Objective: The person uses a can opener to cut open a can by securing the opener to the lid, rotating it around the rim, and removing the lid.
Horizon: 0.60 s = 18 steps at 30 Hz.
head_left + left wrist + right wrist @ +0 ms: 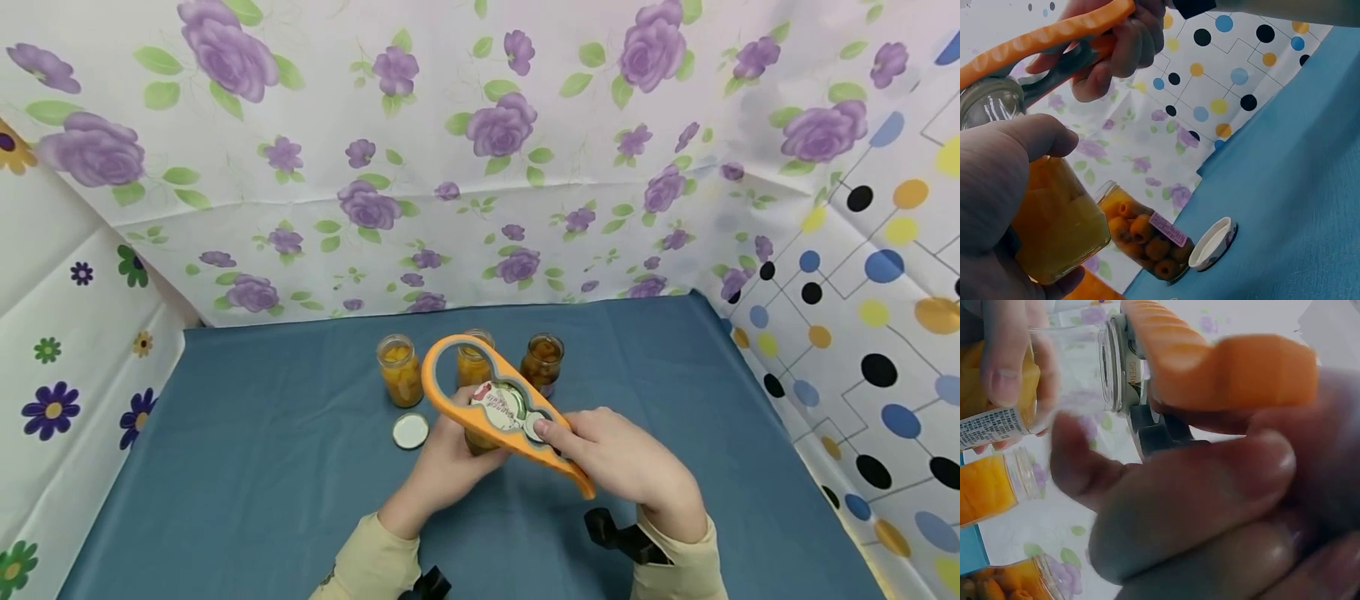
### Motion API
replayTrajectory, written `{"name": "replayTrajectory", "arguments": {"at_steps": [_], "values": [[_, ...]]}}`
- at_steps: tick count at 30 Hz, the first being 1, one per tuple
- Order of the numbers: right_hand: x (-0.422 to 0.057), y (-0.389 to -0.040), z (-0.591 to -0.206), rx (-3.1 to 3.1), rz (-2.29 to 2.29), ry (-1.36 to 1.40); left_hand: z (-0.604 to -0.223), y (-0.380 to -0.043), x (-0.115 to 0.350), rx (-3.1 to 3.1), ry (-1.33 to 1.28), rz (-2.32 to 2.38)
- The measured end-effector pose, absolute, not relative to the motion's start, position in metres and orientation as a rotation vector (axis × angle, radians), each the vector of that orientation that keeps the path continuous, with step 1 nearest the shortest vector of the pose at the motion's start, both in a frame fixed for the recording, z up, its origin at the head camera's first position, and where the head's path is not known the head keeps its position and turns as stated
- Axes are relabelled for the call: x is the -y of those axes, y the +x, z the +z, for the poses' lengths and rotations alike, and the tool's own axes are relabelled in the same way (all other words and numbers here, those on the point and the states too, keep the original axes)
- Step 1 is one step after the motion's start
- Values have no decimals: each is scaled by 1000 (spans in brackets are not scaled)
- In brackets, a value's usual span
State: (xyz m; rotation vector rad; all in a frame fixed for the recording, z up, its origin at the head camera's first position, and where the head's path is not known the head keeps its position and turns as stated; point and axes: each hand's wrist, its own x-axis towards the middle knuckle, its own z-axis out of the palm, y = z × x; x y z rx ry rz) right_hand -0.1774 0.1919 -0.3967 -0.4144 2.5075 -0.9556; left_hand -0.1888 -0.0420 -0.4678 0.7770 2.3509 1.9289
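My left hand grips a glass jar of yellow fruit, held tilted above the table. Its patterned lid shows through an orange jar opener with a grey inner edge. My right hand holds the opener by its narrow end, thumb on top and fingers curled beneath. In the right wrist view, the opener lies against the lid, whose edge reads "OPEN". The opener's large ring sticks out to the left, around none of the jars.
Behind the hands stand an uncovered jar of yellow fruit, another yellow jar partly behind the opener, and an uncovered jar of brownish fruit. A white lid lies left of the hands. Patterned cloths surround the blue table.
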Motion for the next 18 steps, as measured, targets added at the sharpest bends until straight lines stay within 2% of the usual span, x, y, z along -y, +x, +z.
{"name": "replayTrajectory", "arguments": {"at_steps": [6, 18], "values": [[-187, -177, -400, -2568, -948, -461, -493, -199, 43, -2430, 803, 1852], [-180, -180, -405, -2469, -1097, -460, -490, -195, 43, -2495, 831, 1818]]}}
